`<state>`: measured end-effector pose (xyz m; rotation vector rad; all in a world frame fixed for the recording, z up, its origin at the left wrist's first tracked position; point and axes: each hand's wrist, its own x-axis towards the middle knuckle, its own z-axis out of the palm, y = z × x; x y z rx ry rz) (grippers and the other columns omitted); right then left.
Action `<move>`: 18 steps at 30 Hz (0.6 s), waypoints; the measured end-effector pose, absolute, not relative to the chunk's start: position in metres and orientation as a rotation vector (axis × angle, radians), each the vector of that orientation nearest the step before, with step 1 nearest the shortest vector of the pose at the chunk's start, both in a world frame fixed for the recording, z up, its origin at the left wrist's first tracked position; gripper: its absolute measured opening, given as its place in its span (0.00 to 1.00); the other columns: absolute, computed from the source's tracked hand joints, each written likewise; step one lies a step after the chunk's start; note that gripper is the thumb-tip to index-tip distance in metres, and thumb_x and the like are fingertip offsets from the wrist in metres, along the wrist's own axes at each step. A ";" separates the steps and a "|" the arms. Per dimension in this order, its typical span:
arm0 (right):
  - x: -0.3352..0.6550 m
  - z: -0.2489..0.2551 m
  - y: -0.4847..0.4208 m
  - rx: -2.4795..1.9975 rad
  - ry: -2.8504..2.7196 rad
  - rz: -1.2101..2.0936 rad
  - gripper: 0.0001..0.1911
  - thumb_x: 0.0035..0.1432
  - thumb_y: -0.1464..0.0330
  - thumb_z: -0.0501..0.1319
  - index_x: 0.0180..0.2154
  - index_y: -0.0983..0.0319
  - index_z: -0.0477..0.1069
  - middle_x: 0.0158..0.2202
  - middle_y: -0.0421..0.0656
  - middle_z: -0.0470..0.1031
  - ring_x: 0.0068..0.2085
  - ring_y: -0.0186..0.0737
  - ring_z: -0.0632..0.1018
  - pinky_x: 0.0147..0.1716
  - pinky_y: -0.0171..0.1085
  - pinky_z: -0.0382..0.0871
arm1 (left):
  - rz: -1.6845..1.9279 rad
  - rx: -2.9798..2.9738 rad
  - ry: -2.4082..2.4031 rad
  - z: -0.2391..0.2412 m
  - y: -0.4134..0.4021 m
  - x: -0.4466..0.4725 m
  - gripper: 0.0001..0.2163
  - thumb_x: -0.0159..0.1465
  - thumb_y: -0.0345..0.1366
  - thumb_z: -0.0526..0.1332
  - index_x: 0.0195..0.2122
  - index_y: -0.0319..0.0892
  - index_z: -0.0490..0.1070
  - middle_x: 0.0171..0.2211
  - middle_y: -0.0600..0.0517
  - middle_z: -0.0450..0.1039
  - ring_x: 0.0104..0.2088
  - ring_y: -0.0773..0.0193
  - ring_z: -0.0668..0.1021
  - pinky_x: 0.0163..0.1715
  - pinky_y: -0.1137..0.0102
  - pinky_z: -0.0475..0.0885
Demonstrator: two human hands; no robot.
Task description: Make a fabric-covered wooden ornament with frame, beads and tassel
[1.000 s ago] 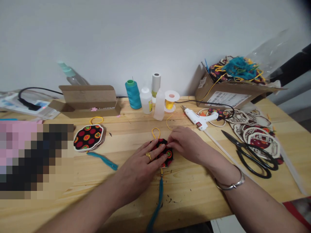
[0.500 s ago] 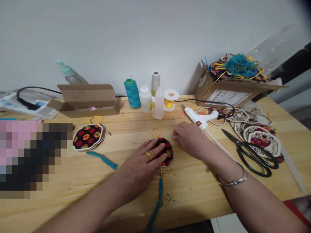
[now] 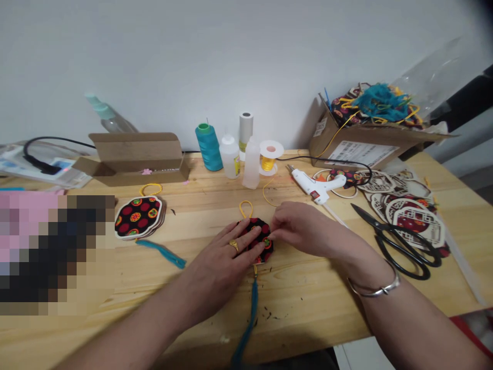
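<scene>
My left hand [image 3: 227, 257] lies with spread fingers on a dark patterned fabric pendant [image 3: 268, 250], pressing it against the tabletop. A yellow cord loop [image 3: 245, 209] sticks out at the pendant's top, and a teal tassel [image 3: 250, 318] hangs from its bottom toward the front edge. At the pendant's right rim is my right hand [image 3: 296, 228], its thumb and fingers pinched together. Whether anything sits in that pinch is hidden. Farther left rests a similar pendant [image 3: 137, 217] with a pale border, on a small stack, with its own teal tassel [image 3: 164, 254].
A white glue gun [image 3: 318, 186] and black scissors [image 3: 396, 241] lie to the right, beside lattice cut-outs [image 3: 419, 226]. An overfilled cardboard box [image 3: 358, 146] stands behind them. Teal thread [image 3: 209, 149], bottles [image 3: 251, 164] and a yellow cord spool [image 3: 268, 163] line the wall. An open box [image 3: 138, 172] is left.
My right hand has moved slightly left and down, from beside the pendant to its right rim. My left hand stays on the pendant.
</scene>
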<state>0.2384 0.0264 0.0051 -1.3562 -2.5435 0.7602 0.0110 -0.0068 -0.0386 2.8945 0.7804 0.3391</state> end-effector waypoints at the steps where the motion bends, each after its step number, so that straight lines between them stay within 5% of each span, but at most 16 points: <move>1: 0.238 0.005 0.026 -1.372 -2.569 0.735 0.06 0.55 0.68 0.61 0.29 0.62 0.74 0.28 0.41 0.74 0.32 0.35 0.71 0.30 0.33 0.58 | 0.341 2.892 0.787 -0.038 -0.007 0.011 0.30 0.58 0.21 0.52 0.62 0.43 0.53 0.63 0.47 0.56 0.65 0.52 0.52 0.60 0.51 0.59; 9: 0.244 0.018 0.025 -1.606 -2.641 0.536 0.07 0.51 0.72 0.56 0.25 0.63 0.72 0.26 0.42 0.74 0.28 0.34 0.69 0.26 0.33 0.54 | 0.352 2.879 0.792 -0.041 -0.008 0.010 0.28 0.57 0.21 0.53 0.60 0.41 0.58 0.62 0.45 0.59 0.65 0.50 0.52 0.60 0.50 0.59; 18: 0.224 0.003 0.021 -1.560 -2.460 0.449 0.08 0.54 0.65 0.59 0.27 0.62 0.71 0.26 0.41 0.72 0.29 0.35 0.68 0.28 0.34 0.54 | 0.362 2.824 0.805 -0.041 -0.007 0.010 0.28 0.57 0.22 0.52 0.59 0.45 0.57 0.63 0.44 0.56 0.65 0.53 0.52 0.60 0.51 0.58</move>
